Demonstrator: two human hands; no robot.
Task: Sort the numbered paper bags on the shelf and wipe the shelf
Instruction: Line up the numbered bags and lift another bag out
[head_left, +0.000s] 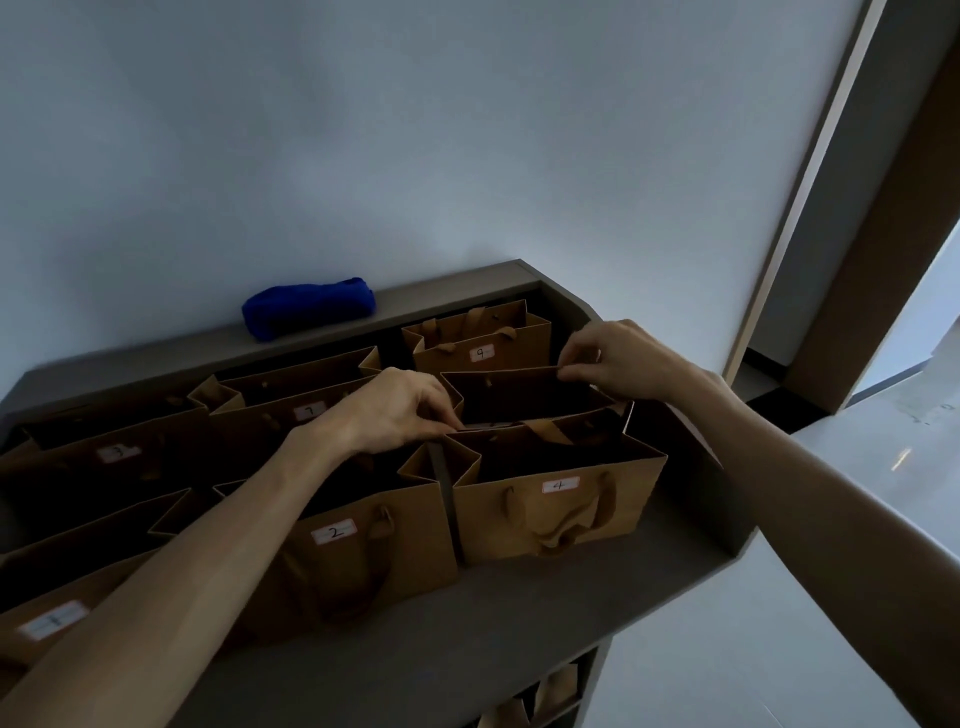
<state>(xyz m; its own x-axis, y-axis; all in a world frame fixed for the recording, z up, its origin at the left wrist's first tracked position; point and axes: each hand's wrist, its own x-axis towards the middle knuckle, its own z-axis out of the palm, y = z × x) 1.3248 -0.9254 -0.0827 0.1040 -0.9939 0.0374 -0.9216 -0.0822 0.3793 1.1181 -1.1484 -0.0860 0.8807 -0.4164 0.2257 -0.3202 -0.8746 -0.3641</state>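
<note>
Several brown paper bags with white number labels stand on a grey shelf (519, 613). Bag 4 (558, 514) and bag 2 (358, 551) are in front; bag 9 (483, 343), bag 7 (291, 410) and bag 3 (117, 457) stand behind. Between bags 9 and 4 is an open bag (519, 395) whose label is hidden. My left hand (395, 410) pinches its near rim at the left. My right hand (618, 358) pinches its far rim at the right. A blue cloth (309, 306) lies folded on the shelf's back ledge.
A white wall rises behind the shelf. The shelf's raised right side (691, 447) is close to bag 4. More paper bags (550, 696) sit in a lower compartment. A dark door frame (862, 249) and light floor lie to the right.
</note>
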